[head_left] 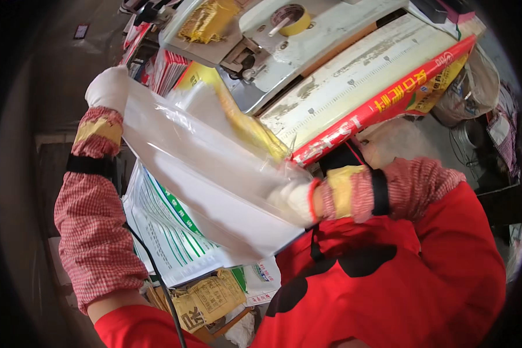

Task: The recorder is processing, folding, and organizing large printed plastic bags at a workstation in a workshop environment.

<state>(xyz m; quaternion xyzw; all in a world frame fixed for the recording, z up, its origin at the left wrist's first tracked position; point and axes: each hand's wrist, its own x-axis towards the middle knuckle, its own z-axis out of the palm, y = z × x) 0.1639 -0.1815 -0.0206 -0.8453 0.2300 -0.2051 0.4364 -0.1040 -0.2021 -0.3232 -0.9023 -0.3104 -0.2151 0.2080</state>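
Note:
My left hand, in a white glove, is raised at the upper left and closed on one end of a white plastic bag. The bag stretches slantwise down to my right hand, also gloved in white, which grips its other end close to my body. Motion blurs the right fingers, and the bag partly covers them. Clear, shiny film shows along the bag's upper side. Beneath it lies a stack of white bags with green print.
An industrial sewing machine stands at the far side, with a yellow tape roll on it. A red-and-yellow printed strip edges the pale worktop. Yellow sacking lies beyond the bag. A black cable runs by my left forearm.

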